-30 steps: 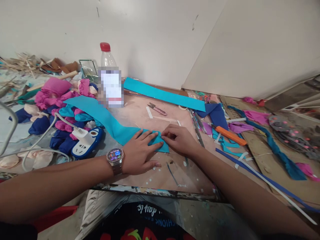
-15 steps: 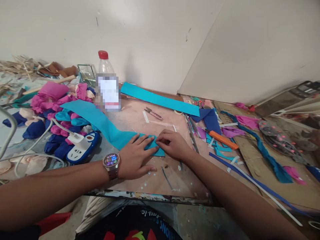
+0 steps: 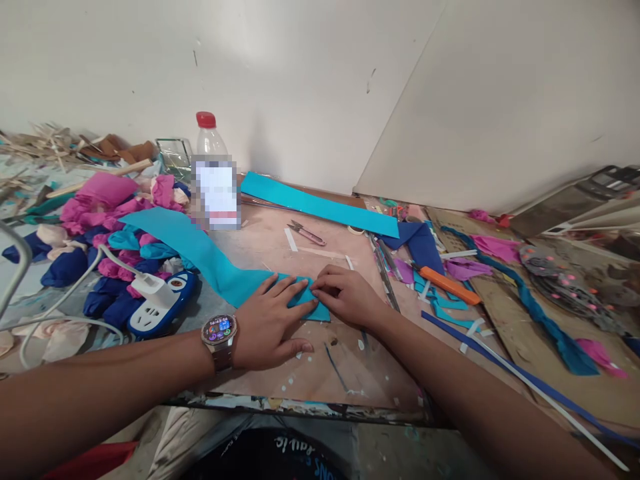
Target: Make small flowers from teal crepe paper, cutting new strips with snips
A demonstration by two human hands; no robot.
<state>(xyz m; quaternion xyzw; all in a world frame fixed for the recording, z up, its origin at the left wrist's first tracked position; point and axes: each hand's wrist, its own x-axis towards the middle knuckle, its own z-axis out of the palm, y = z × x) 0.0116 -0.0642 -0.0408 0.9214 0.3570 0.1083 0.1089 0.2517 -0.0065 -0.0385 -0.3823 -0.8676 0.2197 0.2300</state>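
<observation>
A long turquoise fabric strip (image 3: 235, 279) runs from the pile on the left across the table to both hands. Flat on its near end lies my left hand (image 3: 273, 320), fingers spread, a watch on the wrist. My right hand (image 3: 345, 293) is closed in a pinch at the strip's right edge; whatever is between its fingertips is too small to make out. Beyond the hands are small thread snips (image 3: 307, 233). A second turquoise strip (image 3: 320, 205) lies flat near the wall.
To the left are bunched fabric pieces (image 3: 107, 190), a power strip (image 3: 163, 308) with a plugged-in charger, and a red-capped bottle (image 3: 210, 141) behind a blurred phone (image 3: 217, 193). An orange utility knife (image 3: 449, 285), scraps and a dark blue strip (image 3: 505, 367) lie right.
The scene sits slightly lower in view as the camera tilts. Both hands keep nearly the same place on the strip; no other clear movement shows.
</observation>
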